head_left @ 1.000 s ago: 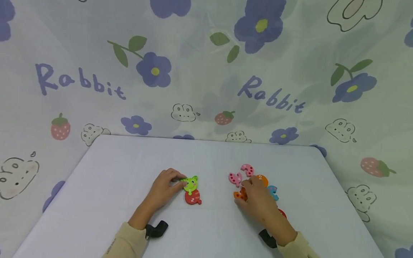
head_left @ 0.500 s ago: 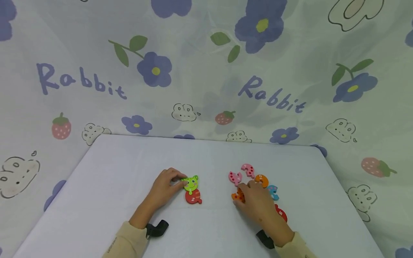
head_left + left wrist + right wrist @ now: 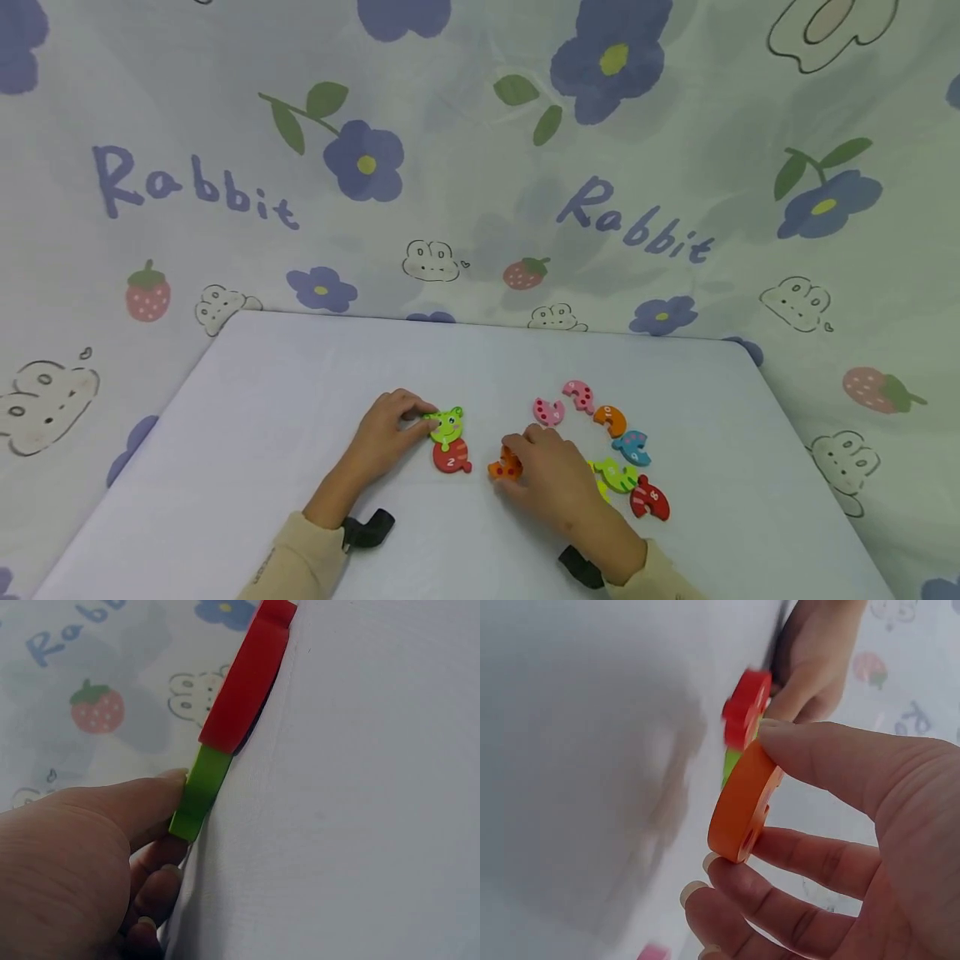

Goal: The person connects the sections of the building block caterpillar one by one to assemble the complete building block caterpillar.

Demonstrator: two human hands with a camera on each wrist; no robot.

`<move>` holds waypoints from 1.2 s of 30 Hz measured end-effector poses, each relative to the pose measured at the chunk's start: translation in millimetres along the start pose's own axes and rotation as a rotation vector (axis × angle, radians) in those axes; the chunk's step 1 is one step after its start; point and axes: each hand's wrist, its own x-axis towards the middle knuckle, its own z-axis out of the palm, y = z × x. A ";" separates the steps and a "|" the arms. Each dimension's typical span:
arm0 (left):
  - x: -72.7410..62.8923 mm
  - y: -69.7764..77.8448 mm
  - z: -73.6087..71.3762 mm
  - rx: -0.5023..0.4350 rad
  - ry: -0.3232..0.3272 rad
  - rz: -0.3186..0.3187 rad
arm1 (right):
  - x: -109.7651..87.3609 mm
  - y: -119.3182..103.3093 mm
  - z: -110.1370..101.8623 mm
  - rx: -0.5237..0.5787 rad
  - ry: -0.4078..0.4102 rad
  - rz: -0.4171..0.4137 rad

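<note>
With thumb and fingers my left hand [image 3: 386, 433] grips the edge of a green puzzle piece [image 3: 447, 427] that bears a smiling face. A red puzzle piece [image 3: 450, 457] marked 2 joins it on the near side; in the left wrist view the green piece [image 3: 201, 791] and red piece [image 3: 251, 679] line up edge to edge. My right hand [image 3: 558, 483] pinches an orange spotted puzzle piece [image 3: 506, 465], seen from its side as a thick orange curve [image 3: 742, 802] in the right wrist view. This piece is to the right of the red one, apart from it.
Right of my right hand lie two pink pieces [image 3: 579, 395], an orange piece [image 3: 610, 420], a blue piece [image 3: 632, 447], green pieces [image 3: 618, 476] partly behind the hand, and a red piece [image 3: 650, 498]. The white table [image 3: 337, 350] ends at a patterned cloth [image 3: 480, 150].
My right hand has moved left from the loose pieces, carrying the orange spotted piece toward the red one. That uncovers green pieces behind it. My left hand keeps its place on the green piece.
</note>
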 end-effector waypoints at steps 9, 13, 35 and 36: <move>1.0 -0.4 3.6 0.002 -0.002 -0.001 | 9.9 -27.5 5.7 0.011 -0.029 -0.072; 1.5 -0.2 4.4 0.011 0.004 0.008 | 12.7 -31.0 9.2 0.028 -0.014 -0.084; 0.0 2.0 -0.8 0.003 0.012 0.017 | 21.3 -38.4 19.0 -0.031 -0.020 -0.084; -0.3 1.9 -0.8 0.001 0.014 0.018 | 21.4 -38.9 19.6 -0.039 -0.020 -0.084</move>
